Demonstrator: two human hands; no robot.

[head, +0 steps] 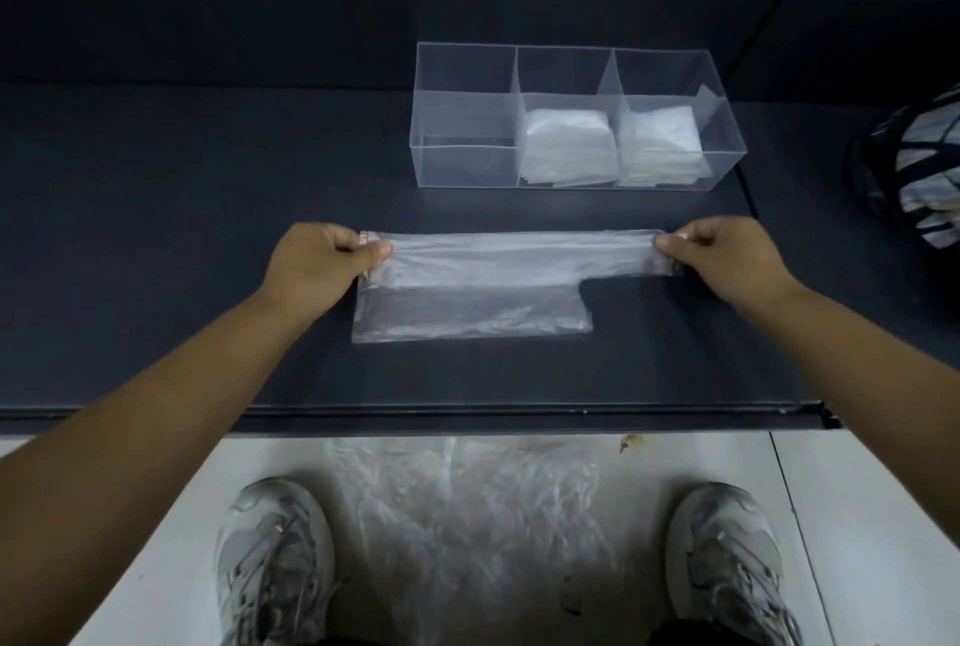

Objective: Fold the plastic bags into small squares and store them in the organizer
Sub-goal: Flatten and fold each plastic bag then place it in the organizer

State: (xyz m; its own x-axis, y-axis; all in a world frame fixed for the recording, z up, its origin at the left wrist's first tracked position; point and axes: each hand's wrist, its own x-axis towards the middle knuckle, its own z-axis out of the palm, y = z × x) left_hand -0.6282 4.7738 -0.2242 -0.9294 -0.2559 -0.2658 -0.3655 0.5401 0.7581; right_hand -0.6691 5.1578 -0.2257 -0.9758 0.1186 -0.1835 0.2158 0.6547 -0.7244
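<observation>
A clear plastic bag [483,292] lies flat on the dark table [156,229], its far long edge lifted and folded toward me. My left hand [322,266] pinches the bag's left end and my right hand [727,260] pinches its right end, near the handle strip. Behind the bag stands a clear three-compartment organizer [571,117]. Its middle compartment holds folded white bag squares [566,146] and the right one holds another stack of folded squares [665,146]. The left compartment is empty.
A pile of loose clear bags [467,515] lies on the white floor between my two grey shoes. A dark netted bundle [914,167] sits at the table's right edge. The table's front edge runs just below the bag.
</observation>
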